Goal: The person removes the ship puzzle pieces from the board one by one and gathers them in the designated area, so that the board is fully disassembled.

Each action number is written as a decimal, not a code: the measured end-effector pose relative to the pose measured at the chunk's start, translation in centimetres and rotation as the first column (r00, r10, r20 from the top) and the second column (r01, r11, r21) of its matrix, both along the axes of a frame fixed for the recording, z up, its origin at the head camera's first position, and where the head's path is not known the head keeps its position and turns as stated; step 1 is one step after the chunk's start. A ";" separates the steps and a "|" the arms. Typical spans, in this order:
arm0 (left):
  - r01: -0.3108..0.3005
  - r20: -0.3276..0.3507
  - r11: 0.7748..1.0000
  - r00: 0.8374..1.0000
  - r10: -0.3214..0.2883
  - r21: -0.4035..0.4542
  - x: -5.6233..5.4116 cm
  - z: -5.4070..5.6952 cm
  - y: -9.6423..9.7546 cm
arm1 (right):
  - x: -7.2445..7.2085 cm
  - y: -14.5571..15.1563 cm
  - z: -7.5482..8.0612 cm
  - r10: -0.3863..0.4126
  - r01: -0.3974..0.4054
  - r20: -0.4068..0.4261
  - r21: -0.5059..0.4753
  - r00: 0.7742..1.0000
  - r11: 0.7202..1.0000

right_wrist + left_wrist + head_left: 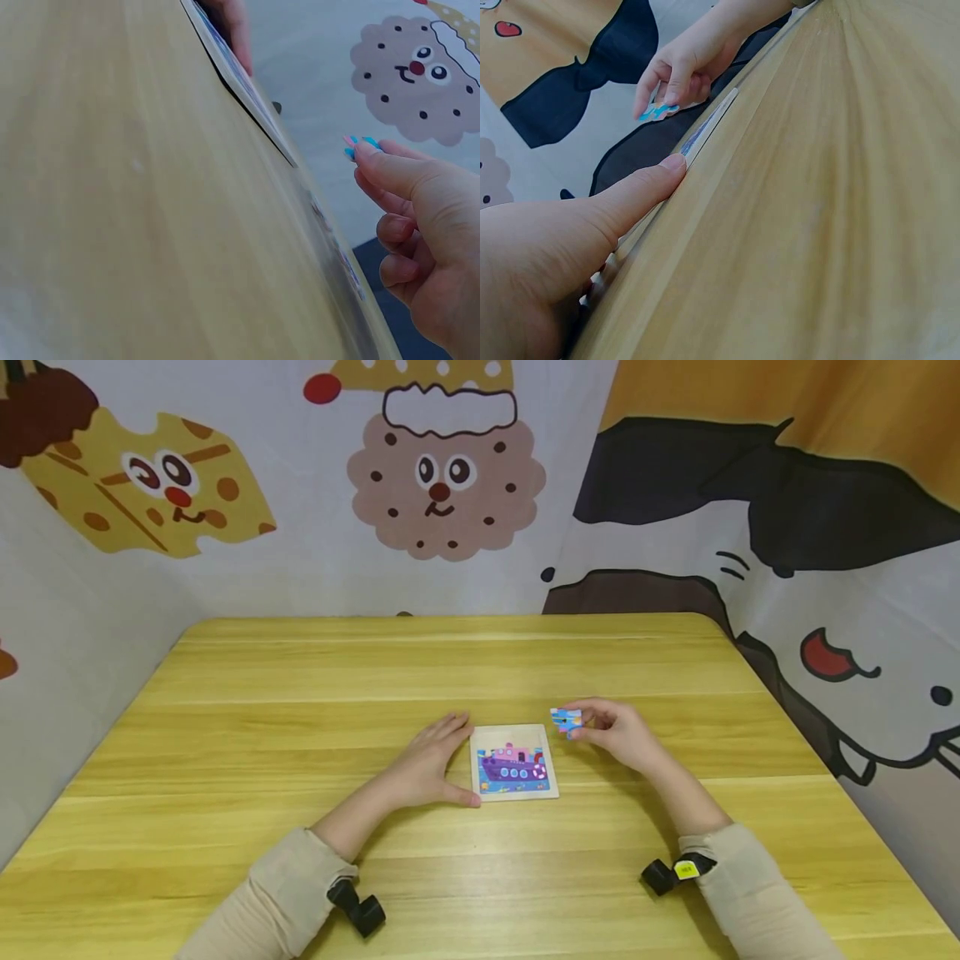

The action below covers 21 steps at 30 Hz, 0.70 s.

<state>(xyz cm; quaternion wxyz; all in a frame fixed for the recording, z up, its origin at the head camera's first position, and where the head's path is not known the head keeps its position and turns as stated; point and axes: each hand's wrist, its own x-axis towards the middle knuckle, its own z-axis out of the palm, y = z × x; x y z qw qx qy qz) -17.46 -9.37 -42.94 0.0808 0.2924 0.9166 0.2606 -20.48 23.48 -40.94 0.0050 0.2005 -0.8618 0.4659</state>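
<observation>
A small jigsaw puzzle (514, 770) with a purple ship picture lies flat in a pale wooden frame on the table. Bare board shows along the top of its picture area. My left hand (429, 764) rests at the frame's left side, fingers extended near the upper corner and thumb (649, 191) touching the lower corner. To the frame's upper right, my right hand (617, 735) pinches a blue puzzle piece (566, 720) between thumb and fingers, raised above the table. In the right wrist view the piece (351, 148) is mostly hidden by the fingertips.
The wood-grain table (480, 877) stretches out around the puzzle on every side. Behind it hangs a cartoon-printed cloth (285, 585). Each wrist wears a black camera mount, the left one (358, 907) and the right one (660, 877).
</observation>
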 end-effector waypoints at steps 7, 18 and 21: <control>-0.002 0.007 1.000 1.000 0.002 0.002 0.0 0.2 0.0 | -0.5 1.4 0.1 -0.037 0.037 -0.017 -0.008 0.999 0.999; -0.003 0.001 1.000 1.000 0.003 -0.002 0.1 0.2 0.1 | -1.2 4.4 0.4 -0.093 0.094 -0.006 0.049 0.996 0.994; -0.005 -0.001 1.000 1.000 0.005 -0.004 0.1 0.2 0.1 | -0.8 4.7 1.2 -0.112 0.111 0.000 0.076 0.994 0.991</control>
